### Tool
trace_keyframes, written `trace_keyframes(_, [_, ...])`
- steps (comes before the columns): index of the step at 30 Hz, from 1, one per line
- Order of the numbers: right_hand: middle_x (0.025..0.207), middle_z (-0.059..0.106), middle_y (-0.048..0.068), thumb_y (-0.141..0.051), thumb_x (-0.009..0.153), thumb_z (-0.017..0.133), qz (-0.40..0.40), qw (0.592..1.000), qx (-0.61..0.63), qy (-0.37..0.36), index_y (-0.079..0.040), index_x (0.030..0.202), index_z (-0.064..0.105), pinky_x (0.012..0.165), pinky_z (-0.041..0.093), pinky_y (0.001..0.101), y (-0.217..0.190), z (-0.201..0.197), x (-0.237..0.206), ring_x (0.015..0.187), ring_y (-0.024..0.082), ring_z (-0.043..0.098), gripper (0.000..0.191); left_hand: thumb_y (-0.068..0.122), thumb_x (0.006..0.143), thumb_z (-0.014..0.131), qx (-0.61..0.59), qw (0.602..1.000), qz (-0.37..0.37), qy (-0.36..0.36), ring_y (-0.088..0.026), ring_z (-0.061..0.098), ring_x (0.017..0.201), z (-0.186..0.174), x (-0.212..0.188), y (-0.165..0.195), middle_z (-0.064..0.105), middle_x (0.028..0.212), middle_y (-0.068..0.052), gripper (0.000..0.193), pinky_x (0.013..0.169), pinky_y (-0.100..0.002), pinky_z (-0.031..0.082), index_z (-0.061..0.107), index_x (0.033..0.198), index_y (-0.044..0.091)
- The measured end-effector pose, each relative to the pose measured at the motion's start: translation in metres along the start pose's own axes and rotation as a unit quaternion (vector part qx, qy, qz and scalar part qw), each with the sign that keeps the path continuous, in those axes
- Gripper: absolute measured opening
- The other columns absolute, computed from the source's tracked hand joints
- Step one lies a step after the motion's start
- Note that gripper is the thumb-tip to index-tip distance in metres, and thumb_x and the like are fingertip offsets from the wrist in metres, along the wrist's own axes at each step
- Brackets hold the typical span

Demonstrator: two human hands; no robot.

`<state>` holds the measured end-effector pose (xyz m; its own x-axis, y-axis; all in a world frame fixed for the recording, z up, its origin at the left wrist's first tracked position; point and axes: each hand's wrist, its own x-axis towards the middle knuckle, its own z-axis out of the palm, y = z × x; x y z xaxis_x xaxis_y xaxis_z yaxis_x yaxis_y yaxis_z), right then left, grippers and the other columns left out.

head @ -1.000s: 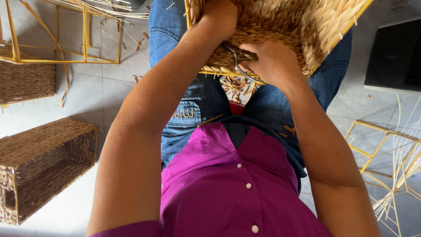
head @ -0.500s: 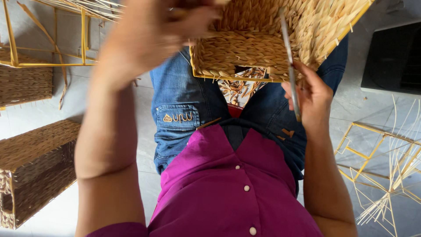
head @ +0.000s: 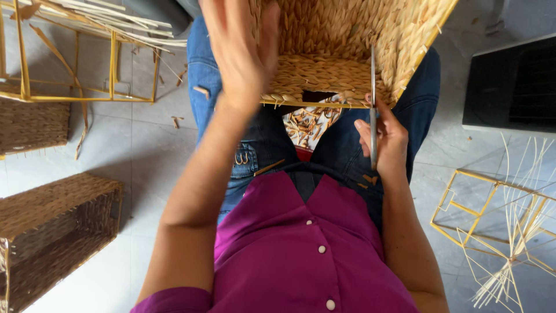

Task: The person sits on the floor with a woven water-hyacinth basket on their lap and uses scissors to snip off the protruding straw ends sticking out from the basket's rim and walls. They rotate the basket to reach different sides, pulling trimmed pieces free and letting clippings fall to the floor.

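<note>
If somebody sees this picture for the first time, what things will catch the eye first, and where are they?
First is the woven basket at top centre, resting on the person's lap, its weave unfinished along the near edge. The left hand is raised open in front of it, blurred, while the right hand just below holds a thin metal tool upright against the basket. A finished brown basket lies on the floor at lower left.
</note>
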<state>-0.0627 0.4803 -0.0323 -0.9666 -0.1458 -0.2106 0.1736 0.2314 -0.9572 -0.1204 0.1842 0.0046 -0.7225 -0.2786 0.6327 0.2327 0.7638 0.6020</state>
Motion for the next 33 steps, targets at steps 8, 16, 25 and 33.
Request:
trace_keyframes(8, [0.074, 0.051, -0.005, 0.004, 0.1, 0.071, -0.074, 0.996, 0.04, -0.001, -0.006, 0.155, 0.052, 0.047, 0.035, 0.0209, -0.005, -0.01, 0.028, 0.054, 0.003, 0.043, 0.059, 0.034, 0.091, 0.075, 0.095, 0.961, 0.13, -0.225, -0.021, 0.068, 0.097, 0.042, -0.062, 0.047, 0.072, 0.1, -0.001, 0.041, 0.088, -0.039, 0.051, 0.067, 0.126, 0.013])
trace_keyframes(16, [0.078, 0.052, -0.005, 0.004, 0.098, 0.069, -0.137, 0.985, 0.09, 0.045, -0.005, 0.157, 0.047, 0.051, 0.04, 0.0192, 0.001, 0.0, 0.025, 0.06, 0.002, 0.049, 0.063, 0.024, 0.089, 0.073, 0.113, 0.964, 0.167, -0.17, -0.017, 0.068, 0.084, 0.052, -0.038, 0.027, 0.069, 0.083, 0.004, 0.009, 0.078, -0.035, 0.049, 0.065, 0.088, 0.02])
trace_keyframes(25, [0.08, 0.051, -0.004, 0.006, 0.097, 0.065, -0.149, 0.981, 0.094, 0.085, -0.001, 0.156, 0.048, 0.049, 0.038, 0.0192, 0.007, -0.022, 0.013, 0.058, 0.004, 0.049, 0.062, 0.03, 0.097, 0.075, 0.098, 0.96, 0.253, -0.075, -0.016, 0.062, 0.068, 0.011, 0.03, 0.03, 0.061, 0.075, 0.002, 0.015, 0.062, -0.035, 0.044, 0.066, 0.096, 0.017])
trace_keyframes(33, [0.074, 0.052, -0.002, 0.002, 0.098, 0.063, -0.155, 0.974, 0.087, 0.143, 0.001, 0.152, 0.05, 0.049, 0.038, 0.0202, -0.002, -0.039, -0.002, 0.055, 0.005, 0.048, 0.055, 0.013, 0.101, 0.072, -0.383, 0.901, -0.095, 0.178, -0.014, 0.053, 0.059, -0.081, 0.139, -0.036, 0.061, 0.067, -0.001, 0.029, 0.052, -0.036, 0.033, 0.064, 0.074, 0.008])
